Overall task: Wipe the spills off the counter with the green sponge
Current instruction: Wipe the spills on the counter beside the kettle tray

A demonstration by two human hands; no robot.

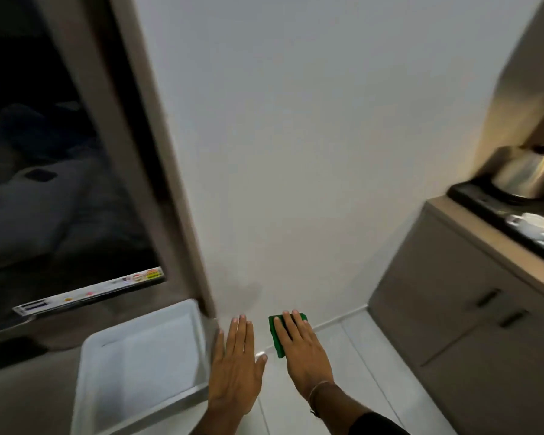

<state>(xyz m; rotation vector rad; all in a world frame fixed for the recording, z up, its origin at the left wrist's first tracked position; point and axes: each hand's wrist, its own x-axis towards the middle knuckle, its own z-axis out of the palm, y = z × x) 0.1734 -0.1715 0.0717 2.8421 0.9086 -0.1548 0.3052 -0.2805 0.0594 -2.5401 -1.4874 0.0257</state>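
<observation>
Low in the middle of the head view, both of my hands reach forward, palms down, over a pale tiled floor. My right hand [299,346] holds the green sponge [277,335], which shows under its flat fingers and past their tips. Beside it on the left, my left hand [236,362] is flat with fingers apart and holds nothing. The counter [471,227] is a beige slab at the right edge, well away from both hands. I see no spill on the part that shows.
A white plastic tub [139,365] stands at lower left beside a door frame [157,171] with a dark room behind. Ahead is a bare white wall. Grey cabinets [453,309] sit under the counter, which bears a black stove [496,208], a steel pot [528,174] and white dishes.
</observation>
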